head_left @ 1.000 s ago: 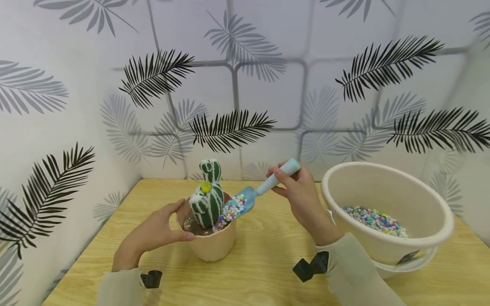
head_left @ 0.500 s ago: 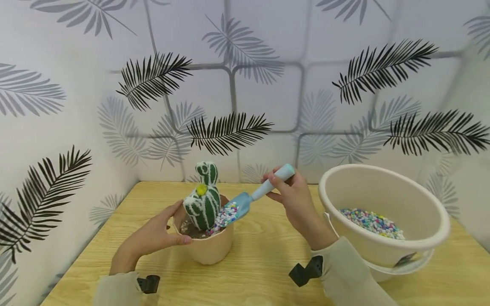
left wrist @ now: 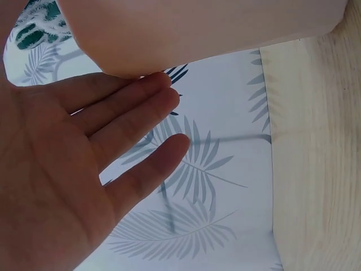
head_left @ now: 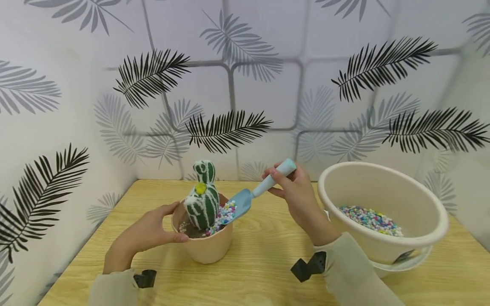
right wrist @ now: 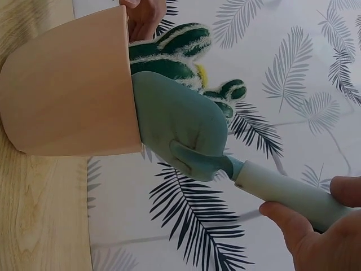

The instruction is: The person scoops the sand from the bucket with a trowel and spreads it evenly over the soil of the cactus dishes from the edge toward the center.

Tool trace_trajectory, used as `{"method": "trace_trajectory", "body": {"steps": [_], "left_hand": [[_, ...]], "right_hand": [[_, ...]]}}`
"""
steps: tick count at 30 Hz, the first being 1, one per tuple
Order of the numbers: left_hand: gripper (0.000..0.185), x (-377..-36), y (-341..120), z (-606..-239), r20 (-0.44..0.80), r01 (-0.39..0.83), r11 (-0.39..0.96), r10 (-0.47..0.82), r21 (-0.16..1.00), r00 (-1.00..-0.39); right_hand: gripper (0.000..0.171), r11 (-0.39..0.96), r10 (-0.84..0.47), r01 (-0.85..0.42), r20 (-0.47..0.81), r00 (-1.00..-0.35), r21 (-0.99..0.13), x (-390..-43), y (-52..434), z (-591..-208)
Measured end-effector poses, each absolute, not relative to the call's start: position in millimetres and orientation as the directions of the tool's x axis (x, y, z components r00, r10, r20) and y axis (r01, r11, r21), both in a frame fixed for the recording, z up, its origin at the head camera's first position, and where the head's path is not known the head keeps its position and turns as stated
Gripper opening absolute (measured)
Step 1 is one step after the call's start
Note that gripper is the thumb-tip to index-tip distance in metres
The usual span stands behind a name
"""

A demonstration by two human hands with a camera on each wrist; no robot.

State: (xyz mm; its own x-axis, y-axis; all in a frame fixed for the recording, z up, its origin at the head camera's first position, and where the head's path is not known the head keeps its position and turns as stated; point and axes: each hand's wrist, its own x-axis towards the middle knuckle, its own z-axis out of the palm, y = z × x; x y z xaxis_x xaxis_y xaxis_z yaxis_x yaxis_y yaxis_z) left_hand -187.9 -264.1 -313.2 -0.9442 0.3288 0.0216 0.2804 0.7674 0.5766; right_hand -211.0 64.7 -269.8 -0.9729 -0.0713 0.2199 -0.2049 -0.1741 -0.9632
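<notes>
Peach-coloured plastic makes up the small pot (head_left: pixel 204 248), which stands on the pale wood tabletop (head_left: pixel 260 272) a little left of centre. In it sits a green cactus (head_left: pixel 202 202) striped with white and marked with a yellow spot, upright in dark soil, with multicoloured pebbles (head_left: pixel 223 213) heaped on its right side.

The left hand (head_left: pixel 147 233) rests against the pot's left wall. In the head view the thumb lies along the rim, and in the left wrist view the fingers (left wrist: pixel 132 121) are straight and relaxed beside the pot, not curled round it.

The right hand (head_left: pixel 296 195) holds a light blue trowel (head_left: pixel 254 193) by its handle, with the fingers (right wrist: pixel 293 223) and thumb pinching the pale handle near its end. The trowel slopes downward to the left. Its blade lies over the pot's right rim, next to the pebbles and close against the cactus, as the right wrist view shows from below. Whether the blade touches the pebbles cannot be told.

To the right stands a large cream basin (head_left: pixel 425 199), tilted on a second one under it, well apart from the pot. More coloured pebbles lie in its bottom. Behind the tabletop rises a wall (head_left: pixel 268 76) papered with black and grey fern leaves.
</notes>
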Motion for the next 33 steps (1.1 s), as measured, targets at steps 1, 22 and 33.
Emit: {"method": "trace_trajectory", "body": {"steps": [1,22,33], "left_hand": [[0.099,-188,-264,-313,0.02,0.28,0.769,0.329,0.574,-0.944],[0.105,-184,-264,-312,-0.008,0.268,0.777,0.331,0.569,-0.944],[0.104,-184,-260,-309,0.004,0.28,0.761,0.343,0.586,-0.939]], "right_hand": [[0.007,-0.178,-0.071,-0.207,0.222,-0.972,-0.962,-211,65,-270],[0.012,-0.147,-0.073,-0.209,0.221,-0.972,-0.967,-209,64,-264],[0.009,-0.168,-0.063,-0.196,0.209,-0.976,-0.966,-210,60,-271]]}}
